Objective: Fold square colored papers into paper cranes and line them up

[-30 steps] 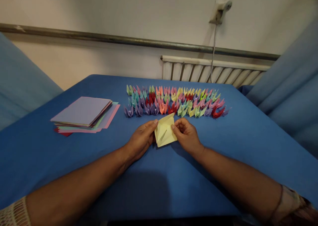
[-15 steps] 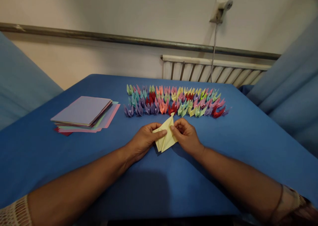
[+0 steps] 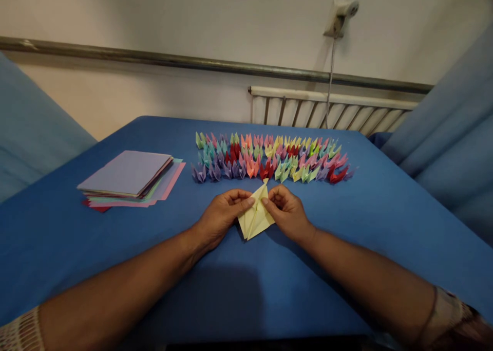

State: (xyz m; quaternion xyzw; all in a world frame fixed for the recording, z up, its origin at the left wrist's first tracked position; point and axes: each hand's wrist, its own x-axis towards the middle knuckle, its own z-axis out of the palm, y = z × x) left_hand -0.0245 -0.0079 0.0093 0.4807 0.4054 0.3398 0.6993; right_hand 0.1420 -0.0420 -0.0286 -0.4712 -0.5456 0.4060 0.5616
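A pale yellow folded origami paper (image 3: 256, 216) is held between both hands, just in front of the rows of paper cranes (image 3: 265, 155). It is kite-shaped, with a narrow tip pointing away from me and creases down its middle. My left hand (image 3: 223, 212) pinches its left edge, thumb on top and fingers behind. On the opposite edge, the thumb of my right hand (image 3: 288, 212) presses the paper against curled fingers. The fingertips beneath the paper are hidden.
To the left lies a stack of coloured paper squares (image 3: 127, 173), lilac on top. A blue cloth (image 3: 327, 279) covers the table. Behind it are a wall with a metal pipe (image 3: 173, 59), a radiator (image 3: 300, 109) and a socket (image 3: 339, 19) with a cord. Blue curtains (image 3: 454, 125) hang at both sides.
My left thumb has drawn back a little to the left across the yellow paper. The right thumb has shifted slightly, and both hands still hold the paper in nearly the same place.
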